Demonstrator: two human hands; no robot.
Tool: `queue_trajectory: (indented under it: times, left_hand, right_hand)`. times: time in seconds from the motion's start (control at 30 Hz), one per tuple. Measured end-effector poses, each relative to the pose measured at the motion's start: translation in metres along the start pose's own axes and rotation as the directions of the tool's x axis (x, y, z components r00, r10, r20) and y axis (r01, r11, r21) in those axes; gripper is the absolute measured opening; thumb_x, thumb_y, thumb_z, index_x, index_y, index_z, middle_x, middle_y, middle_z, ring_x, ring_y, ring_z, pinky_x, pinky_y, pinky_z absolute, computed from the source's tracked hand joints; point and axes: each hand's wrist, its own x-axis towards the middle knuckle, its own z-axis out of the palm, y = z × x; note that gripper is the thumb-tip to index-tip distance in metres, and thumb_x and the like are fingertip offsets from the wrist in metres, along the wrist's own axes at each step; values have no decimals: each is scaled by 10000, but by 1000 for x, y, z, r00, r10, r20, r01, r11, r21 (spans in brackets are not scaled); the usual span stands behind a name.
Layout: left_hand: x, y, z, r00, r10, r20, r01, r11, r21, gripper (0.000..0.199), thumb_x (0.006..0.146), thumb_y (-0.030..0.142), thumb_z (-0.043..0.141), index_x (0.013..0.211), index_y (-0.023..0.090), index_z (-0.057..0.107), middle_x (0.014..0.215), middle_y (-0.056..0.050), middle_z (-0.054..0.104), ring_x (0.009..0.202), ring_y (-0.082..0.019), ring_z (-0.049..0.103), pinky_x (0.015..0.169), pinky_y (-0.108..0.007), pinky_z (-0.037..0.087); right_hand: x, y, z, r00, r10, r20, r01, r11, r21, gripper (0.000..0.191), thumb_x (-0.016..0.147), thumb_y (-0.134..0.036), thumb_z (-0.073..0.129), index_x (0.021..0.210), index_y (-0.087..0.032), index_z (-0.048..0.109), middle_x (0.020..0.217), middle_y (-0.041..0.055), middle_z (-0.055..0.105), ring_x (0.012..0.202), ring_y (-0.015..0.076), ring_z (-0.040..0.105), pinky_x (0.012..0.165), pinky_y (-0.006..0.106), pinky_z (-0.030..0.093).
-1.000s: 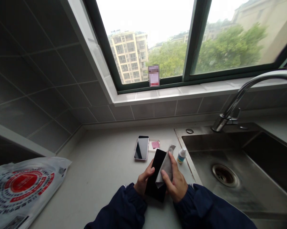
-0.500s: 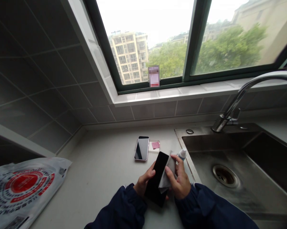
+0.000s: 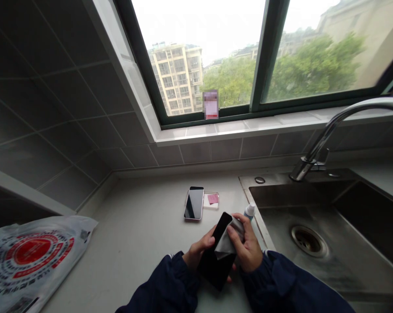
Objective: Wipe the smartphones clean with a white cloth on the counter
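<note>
My left hand [image 3: 201, 247] grips a black phone [image 3: 217, 269] by its left edge, thumb on top and fingertips showing past the right side below. The phone is tilted above the counter. My right hand [image 3: 246, 248] pinches a grey cloth [image 3: 227, 241], which lies folded over the phone's upper right edge and across part of its dark face. Just beyond that hand stands a small bottle with a white cap [image 3: 250, 209], its lower part hidden. Farther back a second phone [image 3: 194, 203] rests on the counter beside a clear case [image 3: 211, 206] with a pink slip [image 3: 213, 199] on it.
To the right is a steel sink [image 3: 314, 274] with a chrome faucet [image 3: 327, 130]. A white plastic bag with red print [image 3: 36, 256] lies at the left on the pale counter [image 3: 127, 243]. A window ledge [image 3: 229, 132] runs along the back.
The cloth has shifted left and down over the black phone, carried by my right hand. The phone has tilted slightly in my left hand. The things on the counter have not moved.
</note>
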Motion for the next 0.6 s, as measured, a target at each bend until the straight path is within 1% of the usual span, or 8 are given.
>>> queue_trajectory:
  times: [0.1, 0.2, 0.3, 0.4, 0.5, 0.6]
  left_hand:
    - [0, 0, 0, 1000, 3, 1, -3, 1000, 7, 690, 863, 425, 496, 1481, 333, 203, 1237, -156, 587, 941, -331, 683, 723, -448, 575]
    - [0, 0, 2, 1000, 13, 6, -13, 1000, 23, 691, 862, 421, 498, 1479, 318, 204, 1217, -153, 592, 938, -326, 681, 726, -451, 572]
    - [1, 0, 4, 999, 39, 15, -39, 999, 35, 680, 862, 421, 493, 1474, 303, 221, 1197, -153, 595, 912, -313, 681, 706, -437, 567]
    - [1, 1, 5, 998, 55, 35, -56, 998, 30, 683, 876, 427, 464, 1485, 288, 188, 1173, -163, 605, 903, -313, 678, 698, -435, 560]
    - [0, 2, 5, 998, 50, 43, -51, 999, 14, 669, 900, 415, 420, 1495, 291, 140, 1205, -165, 596, 933, -323, 672, 721, -455, 551]
    - [-2, 4, 6, 997, 55, 53, -55, 998, 8, 662, 898, 430, 423, 1491, 285, 166, 1256, -165, 571, 930, -314, 670, 740, -464, 547]
  right_hand:
    - [1, 3, 0, 1000, -29, 4, 29, 1000, 2, 376, 921, -466, 518, 1230, -252, 505, 1178, 59, 626, 1103, 241, 607, 922, 329, 477]
    - [2, 4, 0, 999, -37, 3, 37, 999, 10, 376, 913, -460, 537, 1229, -257, 519, 1206, 53, 614, 1138, 243, 584, 970, 342, 446]
    - [2, 2, 2, 1000, -21, -18, 21, 999, 35, 374, 900, -475, 545, 1201, -254, 533, 1175, 47, 616, 1101, 237, 592, 972, 345, 434]
    - [2, -1, 4, 999, -4, -50, 7, 999, 49, 370, 882, -491, 561, 1163, -251, 537, 1112, 38, 629, 1025, 225, 612, 911, 324, 455]
    - [1, -3, 4, 996, 6, -85, -4, 1000, 25, 369, 868, -497, 573, 1138, -249, 533, 1037, 28, 633, 944, 215, 618, 850, 313, 466]
    - [1, -2, 4, 993, 8, -114, -7, 1000, 2, 374, 857, -493, 587, 1130, -246, 526, 1017, 26, 619, 924, 212, 611, 849, 316, 460]
